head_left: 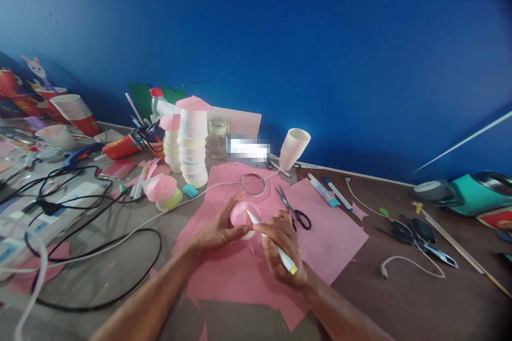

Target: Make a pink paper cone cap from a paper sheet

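My left hand [218, 232] is curled round a small white paper cup with a pink paper cone top [239, 214]. In my right hand [282, 245] is a white marker [287, 262] with a yellow end, its yellow tip at the pink cone. Whether the tip touches the paper I cannot tell. Both hands are over pink paper sheets [228, 282]. Just beyond the cone lies a thin round ring [264, 187]. Black-handled scissors [303, 218] rest open on the paper, right of the cone.
Left of the paper stand a cup tower with a pink roof [193, 144], a shorter tower [172, 144] and a pink-topped cup [162, 191]. Black cables [158, 256] loop across the left. Stacked white cups [295, 148] stand near the blue wall. Markers [322, 190] lie at right.
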Demonstrator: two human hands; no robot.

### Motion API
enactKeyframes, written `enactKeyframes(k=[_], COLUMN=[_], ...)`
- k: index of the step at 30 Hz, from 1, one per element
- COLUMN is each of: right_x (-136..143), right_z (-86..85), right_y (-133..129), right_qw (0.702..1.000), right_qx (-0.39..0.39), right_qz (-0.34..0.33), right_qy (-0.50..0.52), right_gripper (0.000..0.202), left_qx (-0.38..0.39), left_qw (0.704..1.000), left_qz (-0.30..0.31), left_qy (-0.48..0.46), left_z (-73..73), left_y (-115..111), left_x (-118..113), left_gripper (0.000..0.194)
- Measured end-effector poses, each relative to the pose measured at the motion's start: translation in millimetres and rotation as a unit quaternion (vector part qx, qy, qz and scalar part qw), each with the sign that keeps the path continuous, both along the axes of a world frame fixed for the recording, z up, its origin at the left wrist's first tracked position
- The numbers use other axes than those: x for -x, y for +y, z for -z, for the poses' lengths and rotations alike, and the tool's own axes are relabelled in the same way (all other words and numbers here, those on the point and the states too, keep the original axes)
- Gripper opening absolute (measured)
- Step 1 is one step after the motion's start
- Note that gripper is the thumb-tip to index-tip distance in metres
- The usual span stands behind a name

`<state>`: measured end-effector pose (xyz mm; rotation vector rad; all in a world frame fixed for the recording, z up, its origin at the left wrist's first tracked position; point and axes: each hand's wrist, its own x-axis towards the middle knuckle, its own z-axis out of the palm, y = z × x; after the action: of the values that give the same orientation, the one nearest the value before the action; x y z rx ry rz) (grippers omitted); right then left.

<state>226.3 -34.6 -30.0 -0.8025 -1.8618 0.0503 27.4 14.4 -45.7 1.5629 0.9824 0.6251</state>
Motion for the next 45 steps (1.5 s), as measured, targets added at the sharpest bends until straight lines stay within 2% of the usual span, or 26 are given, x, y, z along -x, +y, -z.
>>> enactKeyframes(k=[7,13,18,36,45], right_x=[0.7,0.9,0.2,1.0,2.2], right_z=[0.8,-0.1,0.7,0.8,-0.6], right_y=[0.1,0.4,-0.4,0.5,1.2], right_qw=[1.000,1.000,1.000,1.000,1.000], right_qx=[0.003,-0.012,0.010,-0.008,-0.010], right_qz=[-0.005,-0.009,-0.014,0.003,0.001], right_qy=[0.003,0.015,0.012,-0.003,-0.002], right_gripper=[0.030,0.035,0.040,0.031,0.029], left_qx=[0.009,0.003,-0.009,-0.022,0.003], left_qw=[1.000,1.000,1.000,1.000,1.000], left_qz=[0.014,0.000,-0.003,0.011,0.013], left_qy=[-0.004,0.008,0.013,0.017,0.007], left_z=[-9.0,-2.0,-1.9,0.5,-0.4], left_y=[-1.3,-0.5,-0.3,0.7,0.2], left_x=[-1.8,-0.4,-0.3,0.7,0.6], left_gripper=[0.088,0.091,0.093,0.095,0.093])
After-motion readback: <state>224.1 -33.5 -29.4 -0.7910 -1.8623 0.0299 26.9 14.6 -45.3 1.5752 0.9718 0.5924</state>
